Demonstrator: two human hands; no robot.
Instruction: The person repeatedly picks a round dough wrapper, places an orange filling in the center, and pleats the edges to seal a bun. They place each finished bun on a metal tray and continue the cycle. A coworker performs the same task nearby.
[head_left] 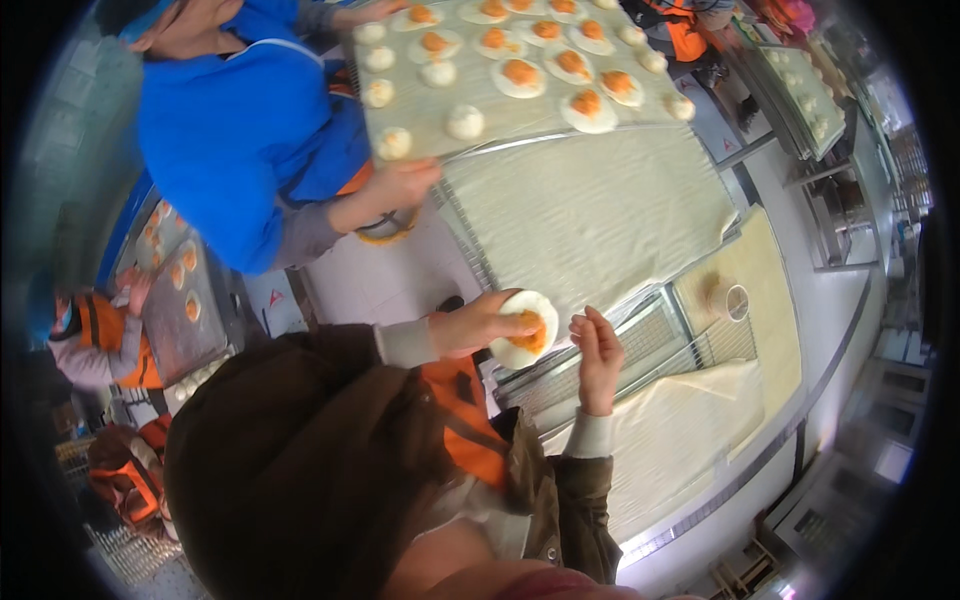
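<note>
Head view — left hand (pixel 470 326) grips pale dough disc (pixel 540 303), lumpy orange filling (pixel 533 338) — right hand (pixel 598 352) loosely open.

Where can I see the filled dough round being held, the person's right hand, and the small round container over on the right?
Filled dough round (pixel 538 337): head view, on its orange topping.
Right hand (pixel 598 357): head view, back of the hand.
Round container (pixel 718 295): head view, its side.
</note>
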